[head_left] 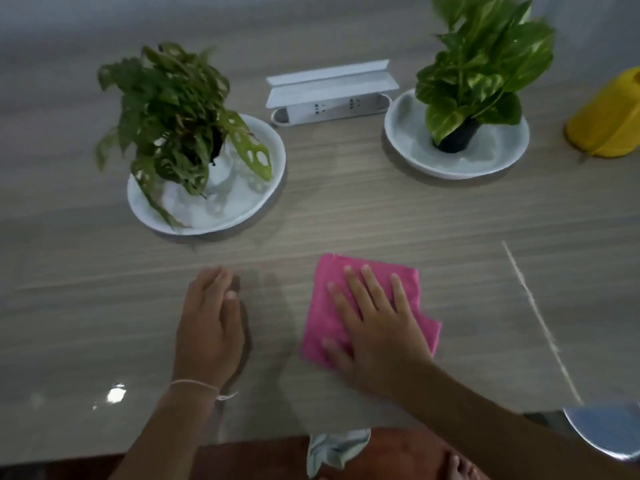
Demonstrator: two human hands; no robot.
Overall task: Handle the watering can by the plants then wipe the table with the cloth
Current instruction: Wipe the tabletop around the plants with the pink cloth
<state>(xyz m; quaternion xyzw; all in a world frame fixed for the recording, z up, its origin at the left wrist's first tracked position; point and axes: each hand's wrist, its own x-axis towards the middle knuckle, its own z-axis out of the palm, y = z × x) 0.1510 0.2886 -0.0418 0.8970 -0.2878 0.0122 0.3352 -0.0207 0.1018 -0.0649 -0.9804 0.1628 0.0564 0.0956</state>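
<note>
A folded pink cloth [325,313] lies on the wood-grain table [346,223] near the front. My right hand [377,327] presses flat on it with straight, spread fingers. To its left, my left hand [209,323] rests on the bare table with relaxed fingers and holds nothing. The yellow watering can [606,119] stands at the far right edge, partly cut off, beside the right plant [481,64]. A darker plant [173,119] with holed leaves stands at the back left.
Each plant sits in a white dish, one on the left [242,209] and one on the right [498,157]. A white power-strip box [329,98] stands between them at the back. A round metallic object [606,434] shows at the bottom right past the table's edge.
</note>
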